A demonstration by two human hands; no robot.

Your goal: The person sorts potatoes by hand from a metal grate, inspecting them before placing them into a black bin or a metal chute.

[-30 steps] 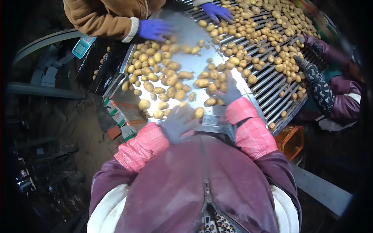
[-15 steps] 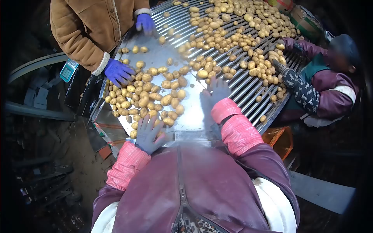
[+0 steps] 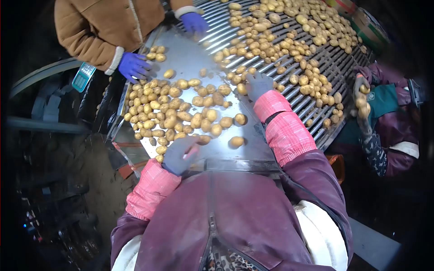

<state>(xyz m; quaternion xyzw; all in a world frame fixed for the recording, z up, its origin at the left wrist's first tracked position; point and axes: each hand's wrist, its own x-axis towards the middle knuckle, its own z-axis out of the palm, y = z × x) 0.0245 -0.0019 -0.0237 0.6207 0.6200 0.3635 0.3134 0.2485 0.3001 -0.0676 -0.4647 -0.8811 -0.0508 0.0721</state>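
My left hand [image 3: 180,155], in a grey glove, is at the near edge of the metal table [image 3: 226,156]. Its fingers are loosely bent and apart, close beside a potato [image 3: 204,139]; some blur covers the fingertips. My right hand [image 3: 259,86], gloved alike, reaches farther out to where the sheet meets the rollers. Its fingers are spread against potatoes [image 3: 242,88] there, with none seen inside the palm. A pile of potatoes [image 3: 170,122] covers the left part of the sheet. One single potato [image 3: 236,142] lies between my hands.
Metal rollers [image 3: 282,74] carry many potatoes behind the sheet. A co-worker in a brown coat [image 3: 108,27] stands at the left, with purple gloves [image 3: 134,67] near the pile. At the right, another person's gloved hand [image 3: 363,101] holds potatoes. An orange container [image 3: 337,167] stands below.
My right hand has moved forward and slightly right to potatoes by the rollers. My left fingers have bent. Several potatoes have shifted right across the sheet. The person at right has drawn potatoes off the rollers.
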